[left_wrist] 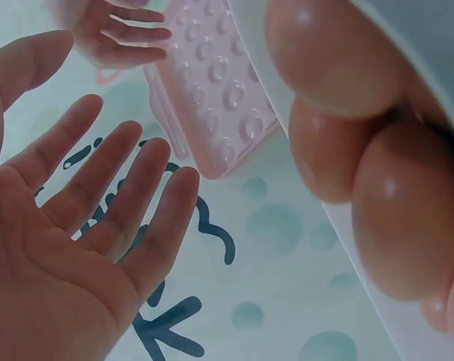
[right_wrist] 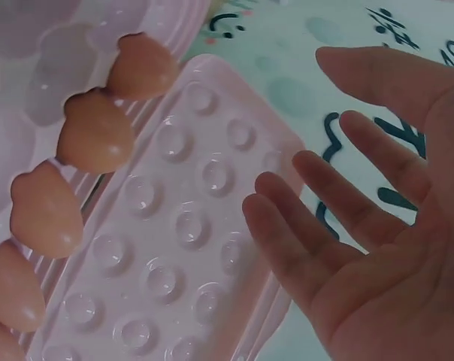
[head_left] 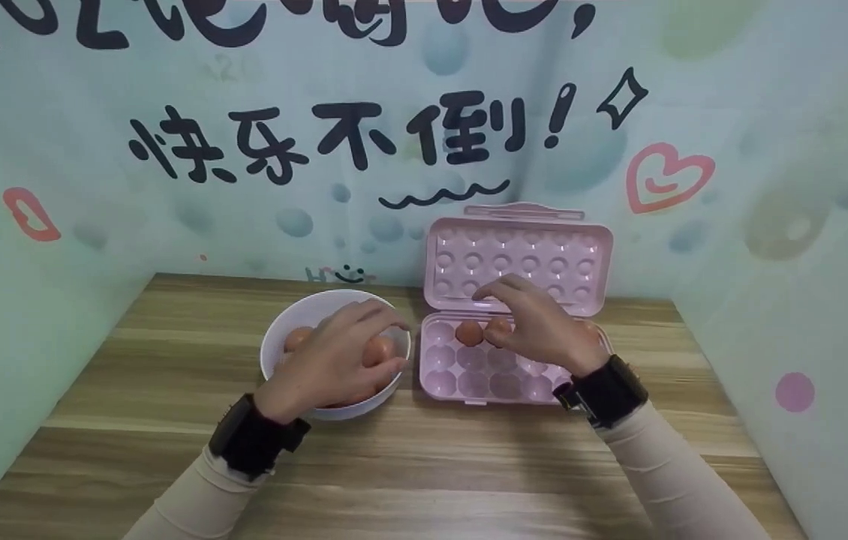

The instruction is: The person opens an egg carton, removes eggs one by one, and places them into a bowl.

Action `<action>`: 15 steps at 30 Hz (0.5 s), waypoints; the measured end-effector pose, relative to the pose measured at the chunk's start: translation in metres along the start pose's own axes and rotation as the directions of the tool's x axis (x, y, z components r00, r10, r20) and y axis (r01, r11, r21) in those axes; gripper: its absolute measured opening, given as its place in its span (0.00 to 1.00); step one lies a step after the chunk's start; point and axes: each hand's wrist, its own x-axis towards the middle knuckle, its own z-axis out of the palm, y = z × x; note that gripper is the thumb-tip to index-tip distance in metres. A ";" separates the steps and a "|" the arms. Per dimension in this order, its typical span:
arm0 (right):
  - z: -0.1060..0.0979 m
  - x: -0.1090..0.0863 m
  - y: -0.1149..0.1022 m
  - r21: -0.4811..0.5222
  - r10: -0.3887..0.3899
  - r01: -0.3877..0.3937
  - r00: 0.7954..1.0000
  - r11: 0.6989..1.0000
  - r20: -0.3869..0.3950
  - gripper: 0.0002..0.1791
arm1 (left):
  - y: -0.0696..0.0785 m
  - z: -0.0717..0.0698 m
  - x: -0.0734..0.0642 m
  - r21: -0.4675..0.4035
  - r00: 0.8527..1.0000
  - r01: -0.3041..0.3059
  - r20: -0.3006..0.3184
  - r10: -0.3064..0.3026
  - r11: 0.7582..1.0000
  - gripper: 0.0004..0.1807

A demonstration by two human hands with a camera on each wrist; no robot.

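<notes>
My left hand (head_left: 335, 358) hovers over a white bowl (head_left: 267, 360) of brown eggs (head_left: 296, 339). Its fingers are spread and relaxed, with nothing in the palm in the left wrist view. To the right, my right hand (head_left: 542, 324) is above a pink egg box (head_left: 439, 384) with its lid (head_left: 439, 281) standing raised. Loosely extended, the right fingers hold nothing in the right wrist view. Several eggs (right_wrist: 98, 135) sit in a line in the cups beside the hinge. The back-left cup has no egg, and the front cups that show are bare.
Bowl and egg box stand side by side on a wood-grain table (head_left: 424, 472). A printed cloth backdrop (head_left: 259, 232) with lettering hangs right behind the table, and similar cloth flanks both sides. Dark camera bands (head_left: 251, 436) wrap both wrists.
</notes>
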 end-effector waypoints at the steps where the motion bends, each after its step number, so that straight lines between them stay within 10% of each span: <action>1: 0.002 0.002 0.001 -0.018 -0.008 0.008 1.000 1.000 0.012 0.25 | 0.002 0.002 -0.001 0.001 1.000 0.002 -0.005 -0.002 1.000 0.22; 15: 0.033 0.024 0.011 -0.153 0.081 -0.052 0.978 0.987 0.194 0.22 | 0.018 0.026 0.000 -0.061 0.999 -0.010 -0.040 0.008 0.998 0.24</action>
